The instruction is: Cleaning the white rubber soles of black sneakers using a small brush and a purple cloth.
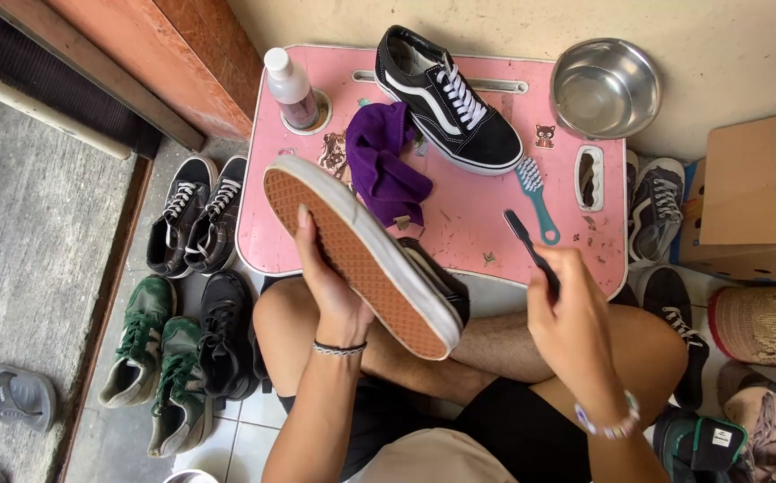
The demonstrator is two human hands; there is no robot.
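My left hand holds a black sneaker tilted up, its orange waffle sole and white rim facing me. My right hand grips a small black brush by the handle, its head pointing up and left, a little apart from the shoe. Both hover over my crossed legs at the near edge of a small pink table. On the table rest the matching black sneaker with white laces, a crumpled purple cloth and a teal brush.
A white-capped bottle stands at the table's far left. A steel bowl sits at its far right corner. Several pairs of shoes lie on the floor left, others right, beside a cardboard box.
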